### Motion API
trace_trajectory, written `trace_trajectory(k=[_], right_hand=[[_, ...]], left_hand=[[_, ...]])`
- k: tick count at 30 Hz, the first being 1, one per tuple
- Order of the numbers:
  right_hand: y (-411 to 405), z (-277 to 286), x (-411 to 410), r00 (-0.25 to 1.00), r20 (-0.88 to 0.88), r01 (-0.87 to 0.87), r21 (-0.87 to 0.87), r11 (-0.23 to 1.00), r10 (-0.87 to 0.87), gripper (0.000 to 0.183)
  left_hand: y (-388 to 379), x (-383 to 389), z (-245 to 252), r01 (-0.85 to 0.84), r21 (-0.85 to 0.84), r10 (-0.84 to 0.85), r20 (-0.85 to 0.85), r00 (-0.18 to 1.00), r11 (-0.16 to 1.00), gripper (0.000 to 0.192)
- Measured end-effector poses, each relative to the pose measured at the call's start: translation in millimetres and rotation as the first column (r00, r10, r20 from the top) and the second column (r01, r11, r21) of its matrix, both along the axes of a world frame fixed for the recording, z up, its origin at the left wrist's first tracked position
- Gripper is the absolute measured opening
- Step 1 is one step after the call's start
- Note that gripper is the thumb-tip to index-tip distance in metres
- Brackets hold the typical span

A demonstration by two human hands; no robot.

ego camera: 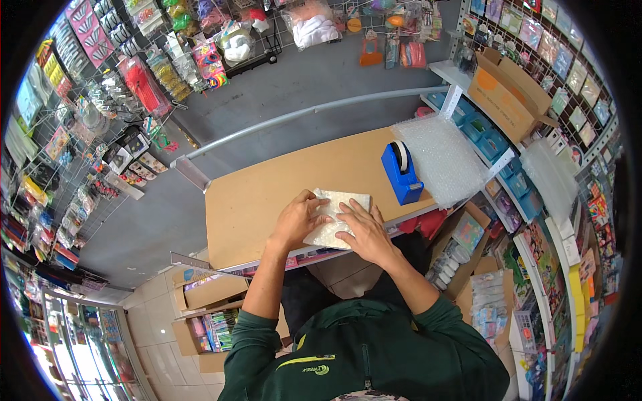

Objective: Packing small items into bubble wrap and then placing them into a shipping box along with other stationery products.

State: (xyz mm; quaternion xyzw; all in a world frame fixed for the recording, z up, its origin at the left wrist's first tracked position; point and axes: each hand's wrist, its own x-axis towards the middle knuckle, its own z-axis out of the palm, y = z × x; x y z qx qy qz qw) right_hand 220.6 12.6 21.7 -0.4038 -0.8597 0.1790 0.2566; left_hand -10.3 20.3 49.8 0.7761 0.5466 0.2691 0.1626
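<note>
A flat, squarish packet wrapped in bubble wrap (328, 234) lies at the front edge of a tan tabletop (261, 200). On its left part rest the bent fingers of my left hand (300, 218), thumb and forefinger against the wrap. My right hand (365, 228) lies over the right part with its fingers spread, pressing on the wrap. What is inside cannot be told. To the right of the packet stands a blue tape dispenser (404, 175) with a roll of tape in it, touched by neither hand. Sheets of bubble wrap (439, 155) lie beyond it.
A metal rail (311, 110) runs behind the table, and a bracket (190, 173) rises at its left corner. Shelves with blue bins (476, 128) and an open cardboard box (509, 95) stand at right. Boxes of goods (213, 331) sit on the floor at lower left.
</note>
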Motion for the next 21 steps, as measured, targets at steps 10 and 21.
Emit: trace_trajectory(k=[10,21], right_hand=[[-9.4,3.8,5.5,0.994,0.106,-0.003,0.025,1.000,0.000,0.067],[-2.1,12.0,14.7,0.973,0.222,-0.070,-0.009,0.997,0.070,0.084]], left_hand=[[-3.7,5.0,2.2,-0.074,-0.048,0.072,-0.033,0.997,0.996,0.046],[-5.4,7.7,8.5,-0.081,-0.076,0.081,-0.014,0.997,0.994,0.046]])
